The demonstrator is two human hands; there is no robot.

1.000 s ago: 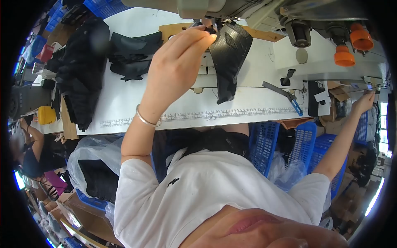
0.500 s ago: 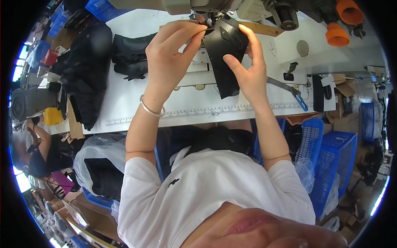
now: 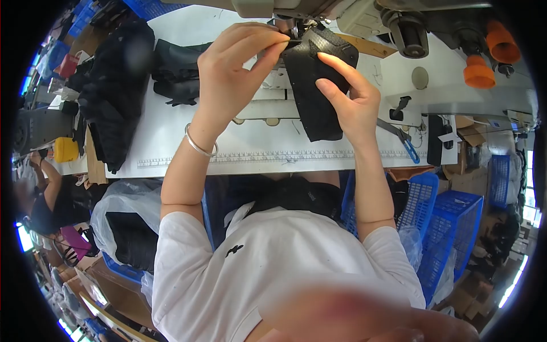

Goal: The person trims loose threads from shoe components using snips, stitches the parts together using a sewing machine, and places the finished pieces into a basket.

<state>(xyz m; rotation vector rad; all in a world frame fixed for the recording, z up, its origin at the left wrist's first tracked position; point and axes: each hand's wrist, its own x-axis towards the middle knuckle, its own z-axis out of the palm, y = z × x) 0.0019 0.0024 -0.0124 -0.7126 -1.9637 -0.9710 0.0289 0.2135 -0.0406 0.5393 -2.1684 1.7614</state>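
White T-shirt (image 3: 296, 245) is being worn, nearest the camera. Blue crates (image 3: 456, 228) are being seen at the right, below worktop level; clear plastic bag (image 3: 145, 192) with black material inside is being seen at the left. Worktop (image 3: 171, 137) is being edged by a measuring scale (image 3: 256, 158). Silver bangle (image 3: 199, 143) is being worn on the left wrist.

Black textured piece (image 3: 316, 102) is being positioned lengthwise under the sewing machine (image 3: 296, 7), top end near the needle area, lower end on the worktop. Left hand (image 3: 231, 68) is being used to pinch a thin dark strip (image 3: 294, 40), thumb and index tips together, at the piece's upper left edge; exact item cannot be told. Right hand (image 3: 359, 105) is being laid on the piece's right side, thumb and index spread apart; its other fingers are being hidden.

Blue-handled tool (image 3: 407, 145) is being partly covered by the right wrist. Dark cut pieces (image 3: 176, 60) are being seen left of the left hand, black fabric pile (image 3: 117, 97) farther left. Orange cones (image 3: 478, 74) are being seen upper right. Another person (image 3: 43, 214) is being seen far left, near a yellow container (image 3: 66, 149).
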